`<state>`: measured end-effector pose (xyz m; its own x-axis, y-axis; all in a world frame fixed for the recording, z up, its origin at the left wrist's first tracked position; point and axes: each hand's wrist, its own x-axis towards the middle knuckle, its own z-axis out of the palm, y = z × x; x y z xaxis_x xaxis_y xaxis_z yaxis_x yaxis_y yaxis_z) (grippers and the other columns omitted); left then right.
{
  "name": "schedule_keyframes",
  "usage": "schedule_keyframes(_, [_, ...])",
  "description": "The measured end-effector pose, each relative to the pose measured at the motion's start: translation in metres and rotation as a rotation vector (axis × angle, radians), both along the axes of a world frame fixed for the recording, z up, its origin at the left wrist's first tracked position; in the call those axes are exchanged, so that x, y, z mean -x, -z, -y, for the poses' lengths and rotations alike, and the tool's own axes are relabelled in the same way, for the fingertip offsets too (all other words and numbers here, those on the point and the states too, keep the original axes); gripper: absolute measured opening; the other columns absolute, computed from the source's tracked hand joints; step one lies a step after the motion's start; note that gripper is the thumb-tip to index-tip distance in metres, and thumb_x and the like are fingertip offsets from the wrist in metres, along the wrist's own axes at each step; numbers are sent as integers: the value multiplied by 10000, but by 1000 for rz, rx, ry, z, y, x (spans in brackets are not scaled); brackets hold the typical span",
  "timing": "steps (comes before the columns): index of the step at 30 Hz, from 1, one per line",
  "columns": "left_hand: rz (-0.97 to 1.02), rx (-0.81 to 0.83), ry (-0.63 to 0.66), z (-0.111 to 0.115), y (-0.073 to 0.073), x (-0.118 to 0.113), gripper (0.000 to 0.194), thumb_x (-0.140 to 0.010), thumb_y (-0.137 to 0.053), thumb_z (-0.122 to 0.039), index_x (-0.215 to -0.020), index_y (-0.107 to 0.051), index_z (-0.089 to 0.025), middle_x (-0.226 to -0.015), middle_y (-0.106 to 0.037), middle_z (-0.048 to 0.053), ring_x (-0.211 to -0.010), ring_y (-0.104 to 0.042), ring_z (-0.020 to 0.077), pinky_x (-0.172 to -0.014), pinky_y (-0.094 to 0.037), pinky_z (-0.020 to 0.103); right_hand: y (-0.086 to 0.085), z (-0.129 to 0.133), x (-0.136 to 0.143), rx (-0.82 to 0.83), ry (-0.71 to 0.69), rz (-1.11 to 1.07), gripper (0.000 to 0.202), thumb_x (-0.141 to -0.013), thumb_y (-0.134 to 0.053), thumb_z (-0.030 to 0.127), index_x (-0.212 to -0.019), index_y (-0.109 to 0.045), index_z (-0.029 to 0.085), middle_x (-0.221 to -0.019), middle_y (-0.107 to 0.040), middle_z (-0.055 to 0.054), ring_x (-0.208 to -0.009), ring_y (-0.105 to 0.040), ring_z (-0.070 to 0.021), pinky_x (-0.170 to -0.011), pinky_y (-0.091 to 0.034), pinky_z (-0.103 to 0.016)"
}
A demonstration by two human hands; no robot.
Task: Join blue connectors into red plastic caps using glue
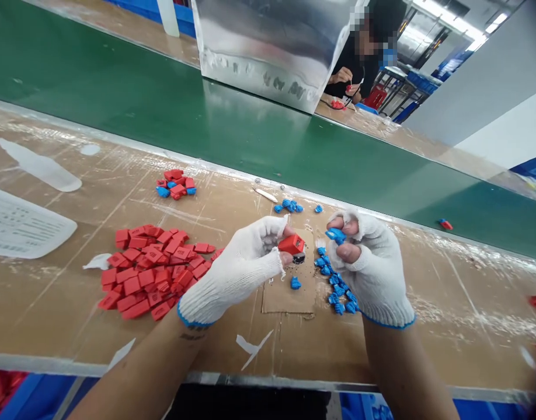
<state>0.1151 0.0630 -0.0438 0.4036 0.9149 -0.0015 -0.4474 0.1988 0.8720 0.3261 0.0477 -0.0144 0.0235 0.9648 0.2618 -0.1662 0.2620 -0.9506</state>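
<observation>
The left hand (pixel 239 265) pinches a red block (pixel 291 246); the right hand (pixel 377 268), just apart, pinches a small blue piece (pixel 336 235). Both are likely light, stiff and smooth — best held by the sides. A red pile (pixel 141 274) crowds left of the left hand, blue pieces (pixel 338 290) beside the right — room opens rightward; the surface (pixel 312 350) has its near edge behind both hands.
</observation>
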Motion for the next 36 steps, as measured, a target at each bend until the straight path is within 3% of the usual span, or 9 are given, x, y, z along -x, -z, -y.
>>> schedule_keyframes(3, [-30, -29, -17, 2, -2, -1, 330, -699, -921, -170, -939, -695, -177, -876, -721, 12, -838, -681, 153, -748, -560, 272, 1, 5, -3, -154, 52, 121, 265, -756, -954, 158, -936, -825, 304, -1027, -816, 0, -962, -760, -192, -744, -646, -297])
schedule_keyframes(5, [-32, -49, -6, 3, -2, -2, 313, -698, -919, -154, -918, -698, -172, -862, -711, 9, -826, -673, 147, -738, -560, 262, 1, 10, -4, -245, 83, 203, 304, -769, -927, 109, -970, -819, 311, -1042, -825, 3, -1013, -767, -210, -814, -658, -334])
schedule_keyframes(9, [6, -88, 26, 4, 1, -3, 265, -732, -905, -132, -914, -717, -170, -848, -713, -4, -744, -627, 97, -680, -538, 208, 0, 15, -3, -398, 96, 390, 317, -799, -892, 68, -999, -801, 296, -1049, -832, -5, -913, -780, -208, -733, -659, -332])
schedule_keyframes(12, [36, -127, 12, 5, 2, -3, 235, -756, -900, -133, -915, -733, -175, -861, -723, -5, -724, -629, 81, -646, -521, 176, -2, 15, -2, -510, 90, 523, 267, -829, -876, 84, -994, -787, 275, -1047, -836, -20, -888, -794, -214, -779, -685, -364])
schedule_keyframes(18, [6, -154, -20, 6, 4, -2, 202, -822, -891, -235, -931, -728, -188, -844, -706, 0, -686, -620, 95, -592, -502, 194, -14, 11, 4, -685, 106, 715, 161, -882, -828, 133, -840, -713, 238, -905, -832, -22, -813, -812, -198, -764, -704, -328])
schedule_keyframes(23, [-112, -194, -17, 7, 4, 0, 338, -889, -859, -473, -1008, -727, -186, -852, -706, 21, -709, -601, 128, -614, -490, 239, -17, 12, 8, -705, 136, 725, 213, -886, -804, 98, -799, -666, 235, -852, -820, -10, -796, -815, -188, -757, -703, -302])
schedule_keyframes(27, [-157, -284, 19, 9, 9, 0, 500, -1036, -604, -639, -888, -707, -172, -785, -679, 40, -704, -583, 146, -662, -459, 283, -13, 13, 9, -713, 170, 736, 210, -869, -811, 93, -813, -676, 244, -919, -839, -16, -817, -819, -198, -783, -715, -327])
schedule_keyframes(30, [-142, -262, 50, 10, 15, -1, 575, -1076, -482, -668, -835, -670, -181, -761, -633, 31, -686, -553, 145, -654, -435, 294, -8, 13, 11, -743, 144, 736, 193, -883, -810, 102, -851, -691, 249, -881, -822, -6, -821, -815, -193, -778, -712, -319])
schedule_keyframes(36, [-124, -175, 57, 12, 19, -4, 563, -1080, -472, -662, -818, -625, -188, -752, -606, 17, -676, -500, 140, -630, -403, 281, -4, 13, 15, -730, 98, 718, 176, -905, -805, 108, -889, -691, 241, -903, -798, -25, -846, -802, -187, -766, -696, -307])
